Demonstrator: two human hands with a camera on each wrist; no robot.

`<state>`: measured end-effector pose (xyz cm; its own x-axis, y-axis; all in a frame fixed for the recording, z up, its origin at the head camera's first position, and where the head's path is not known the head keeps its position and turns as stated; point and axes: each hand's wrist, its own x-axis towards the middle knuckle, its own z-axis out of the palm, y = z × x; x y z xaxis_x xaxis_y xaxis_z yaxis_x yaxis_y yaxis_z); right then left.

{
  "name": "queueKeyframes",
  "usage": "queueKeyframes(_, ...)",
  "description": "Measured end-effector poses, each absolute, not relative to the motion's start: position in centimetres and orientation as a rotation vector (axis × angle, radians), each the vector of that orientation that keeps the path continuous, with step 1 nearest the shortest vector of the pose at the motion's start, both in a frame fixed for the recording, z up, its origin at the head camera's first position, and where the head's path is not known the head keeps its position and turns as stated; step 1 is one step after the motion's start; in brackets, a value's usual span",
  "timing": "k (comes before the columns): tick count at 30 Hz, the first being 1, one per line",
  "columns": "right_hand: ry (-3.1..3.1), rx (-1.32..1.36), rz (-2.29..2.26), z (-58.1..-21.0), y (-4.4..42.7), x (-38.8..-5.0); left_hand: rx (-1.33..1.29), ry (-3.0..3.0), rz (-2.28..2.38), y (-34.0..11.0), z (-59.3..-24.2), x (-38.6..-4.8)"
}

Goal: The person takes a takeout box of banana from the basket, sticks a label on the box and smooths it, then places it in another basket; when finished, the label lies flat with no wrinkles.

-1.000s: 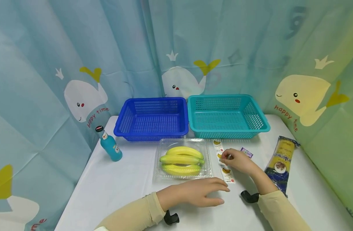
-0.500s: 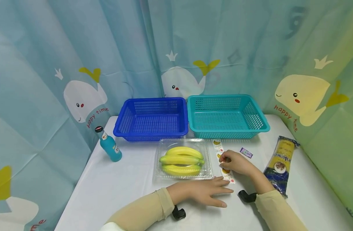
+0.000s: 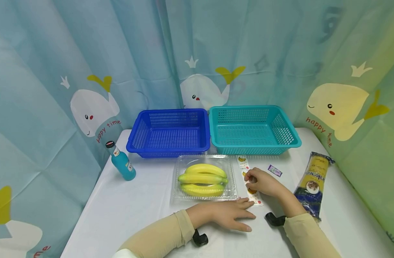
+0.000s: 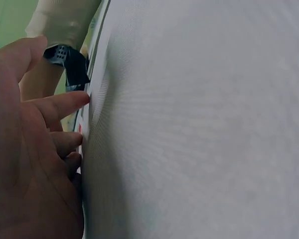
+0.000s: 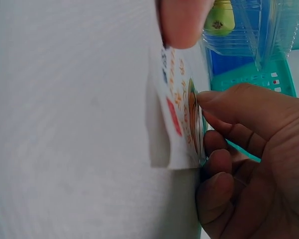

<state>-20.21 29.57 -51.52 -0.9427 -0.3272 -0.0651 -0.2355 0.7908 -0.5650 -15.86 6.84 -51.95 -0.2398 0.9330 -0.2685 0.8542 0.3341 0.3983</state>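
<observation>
A strip of banana stickers [image 3: 243, 163] lies on the table, right of a clear plastic box [image 3: 233, 181] with several bananas [image 3: 203, 178] inside. The right hand [image 3: 264, 182] bends over the middle of the strip and covers part of it. In the right wrist view, thumb and curled fingers of the right hand [image 5: 269, 124] pinch at the banana picture on the strip [image 5: 177, 109], whose end lifts slightly. The left hand [image 3: 229, 214] is palm down with fingers spread, one fingertip on the strip's near end. In the left wrist view, the left hand [image 4: 30, 134] holds nothing.
A blue basket [image 3: 168, 152] and a teal basket [image 3: 255, 149] stand at the back. A blue bottle [image 3: 123, 165] is at the left. To the right are a small purple packet [image 3: 275, 170] and a yellow and navy bag [image 3: 313, 182].
The left hand has shifted right, its fingers spreading and coming down at the strip's near end. The right hand has moved slightly along the strip toward the near side.
</observation>
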Motion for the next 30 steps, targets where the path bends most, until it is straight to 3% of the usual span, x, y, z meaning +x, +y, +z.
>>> queueKeyframes(30,2.825,-0.563,-0.927,-51.83,29.69,-20.23,1.563,2.161,0.240,6.88,-52.00,-15.85)
